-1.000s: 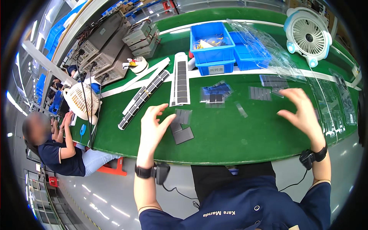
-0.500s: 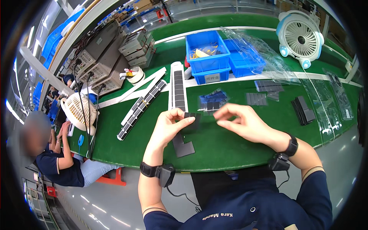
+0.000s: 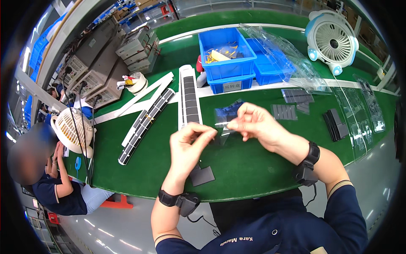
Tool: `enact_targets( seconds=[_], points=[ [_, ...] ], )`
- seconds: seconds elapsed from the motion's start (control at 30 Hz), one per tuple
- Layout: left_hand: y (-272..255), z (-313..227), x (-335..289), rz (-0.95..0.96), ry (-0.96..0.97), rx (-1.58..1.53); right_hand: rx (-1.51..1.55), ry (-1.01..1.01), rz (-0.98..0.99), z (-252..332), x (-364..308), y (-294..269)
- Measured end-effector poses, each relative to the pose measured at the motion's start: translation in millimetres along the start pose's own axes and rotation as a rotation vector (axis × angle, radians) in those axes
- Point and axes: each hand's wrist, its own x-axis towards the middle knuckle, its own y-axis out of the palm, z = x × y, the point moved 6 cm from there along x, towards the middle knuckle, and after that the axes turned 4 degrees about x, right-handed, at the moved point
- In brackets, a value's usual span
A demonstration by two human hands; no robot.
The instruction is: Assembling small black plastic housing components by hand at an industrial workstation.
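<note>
My left hand (image 3: 189,144) is closed, thumb and forefinger pinched on a thin dark piece that barely shows at the fingertips. Close to its right, my right hand (image 3: 261,129) is closed too, its thumb and fingertips pinching what looks like a sliver of clear film (image 3: 225,133); its outline is faint. Both hands are raised over the green table. Below the left hand lies a flat black piece (image 3: 204,176), partly hidden by the hand. Just beyond the fingertips rests a clear bag of dark pieces (image 3: 227,112).
A white bar with black panels (image 3: 190,97) and a slanted black-and-white strip (image 3: 146,127) lie left. Blue bins (image 3: 230,70) stand at the back. Black sheets (image 3: 334,125), clear trays (image 3: 359,127) and a fan (image 3: 333,43) are right. A co-worker (image 3: 63,186) sits left.
My right hand has moved left and inward, its fingers now pinched. The dark piece in my left hand has turned and shows far less. The view has shifted slightly.
</note>
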Motion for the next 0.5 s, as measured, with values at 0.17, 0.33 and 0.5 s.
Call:
enact_targets(
  seconds=[0.17, 0.33, 0.5],
  points=[
    [-40.5, 12.7, -0.1, -0.216, -0.137, -0.278, -1.075, -0.211, -0.073, 54.8, 7.7, -17.2],
    [-40.6, 13.6, -0.9, -0.187, -0.133, -0.199, -1.723, -0.122, -0.201, 52.5, 5.0, -42.6],
    [-40.7, 7.5, 1.8, -0.199, -0.169, -0.145, -1.773, -0.295, -0.288, 69.8, -4.5, -36.3]
  ],
)
